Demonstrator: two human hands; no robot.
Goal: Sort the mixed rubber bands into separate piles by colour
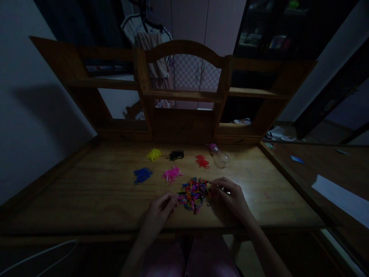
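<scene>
Dim head-camera view of a wooden desk [95,192]; low light and small scale leave the individual pieces in the mixed multicoloured pile [194,195] hard to separate, and whether they are loops or strips cannot be told. The pile lies between the two hands, near the front edge of the desk. The left hand [161,209], at the pile's left margin, has thumb and fingers drawn together, the fingertips against the outermost pieces; whether one is gripped cannot be told. The right hand [230,196] reaches to the upper right margin, index finger and thumb bent toward each other; its fingertips merge with dark pieces there, so its grip is likewise uncertain. Both forearms are cut off by the lower border. Beyond the pile are five single-colour heaps: the pink heap [172,174] nearest, the blue heap [143,175] to its left, and the yellow heap [153,154], black heap [175,155] and red heap [202,161] farther back. Beside the red heap lies a clear bulb-shaped bottle [221,158] with a pink cap, its transparent outline faint.
</scene>
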